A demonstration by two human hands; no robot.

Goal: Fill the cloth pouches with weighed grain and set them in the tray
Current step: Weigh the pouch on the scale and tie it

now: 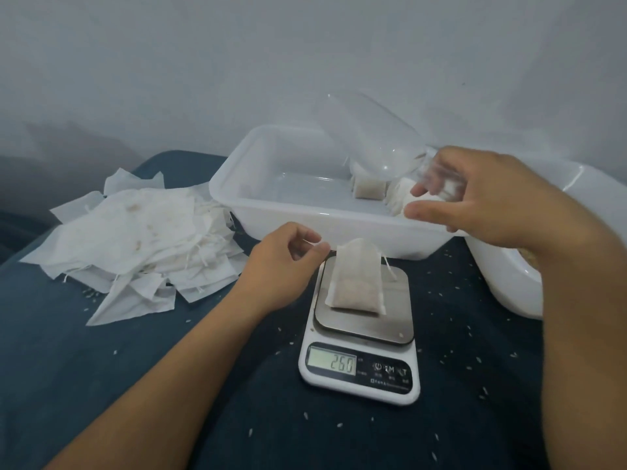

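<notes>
While the grain-filled white cloth pouch (pixel 356 278) sits on the white digital scale (pixel 361 329) at frame centre, the left hand (pixel 281 262) pinches its drawstring and the right hand (pixel 475 198) grips a clear plastic scoop (pixel 369 137) over the white plastic tray (pixel 305 212), so cinching shut seems next.

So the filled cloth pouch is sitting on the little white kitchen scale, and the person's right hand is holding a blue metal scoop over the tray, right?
Nearly. The head view shows the filled cloth pouch on the white kitchen scale, but the scoop in the right hand is clear plastic, not blue metal. It is held over the white plastic tray.
</notes>
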